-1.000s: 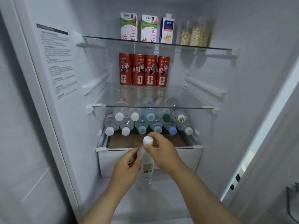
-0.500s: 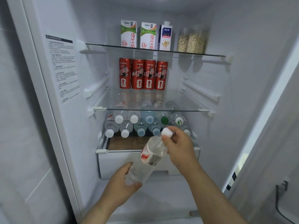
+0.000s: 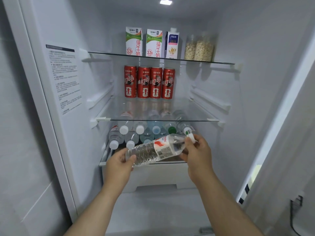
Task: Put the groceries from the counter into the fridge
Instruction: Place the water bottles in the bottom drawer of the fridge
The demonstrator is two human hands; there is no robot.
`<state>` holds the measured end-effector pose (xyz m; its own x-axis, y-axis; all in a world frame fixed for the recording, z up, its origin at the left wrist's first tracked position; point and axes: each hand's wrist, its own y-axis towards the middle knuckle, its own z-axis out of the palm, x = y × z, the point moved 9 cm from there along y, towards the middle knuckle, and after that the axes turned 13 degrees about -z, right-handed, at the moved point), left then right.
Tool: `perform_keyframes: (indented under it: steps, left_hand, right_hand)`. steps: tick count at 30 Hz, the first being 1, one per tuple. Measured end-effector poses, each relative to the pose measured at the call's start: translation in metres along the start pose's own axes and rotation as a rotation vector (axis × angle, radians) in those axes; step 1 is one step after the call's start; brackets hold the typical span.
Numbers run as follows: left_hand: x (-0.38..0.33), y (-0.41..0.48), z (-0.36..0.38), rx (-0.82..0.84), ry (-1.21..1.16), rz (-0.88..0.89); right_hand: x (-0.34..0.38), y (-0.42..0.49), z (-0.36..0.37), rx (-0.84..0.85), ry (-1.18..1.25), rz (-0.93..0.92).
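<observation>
A clear water bottle with a red-and-white label lies almost level between my hands, in front of the fridge's lowest glass shelf. My left hand grips its base. My right hand holds the neck end, fingers around the white cap. Behind it, several water bottles lie stacked on that shelf with their caps facing out.
Several red cans stand on the middle glass shelf. Milk cartons and jars of grain sit on the top shelf. A white drawer is under the bottle shelf. The fridge door edge is at right.
The bottle has tipped from upright to almost level, cap swinging right. My right hand moved right with the cap, and my left hand slid to the base.
</observation>
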<state>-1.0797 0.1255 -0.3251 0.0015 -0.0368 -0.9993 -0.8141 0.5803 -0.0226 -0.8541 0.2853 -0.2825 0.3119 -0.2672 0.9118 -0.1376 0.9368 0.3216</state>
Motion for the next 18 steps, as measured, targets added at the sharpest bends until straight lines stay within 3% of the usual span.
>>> perform_keyframes:
  steps: [7, 18]
  left_hand:
    - [-0.016, 0.022, -0.005, -0.115, 0.322, 0.166]
    - [-0.012, 0.032, 0.002, -0.163, 0.534, 0.214]
  right_hand:
    - [-0.033, 0.010, -0.013, 0.147, -0.617, -0.055]
    - [-0.072, 0.024, 0.003, 0.376, -0.838, -0.042]
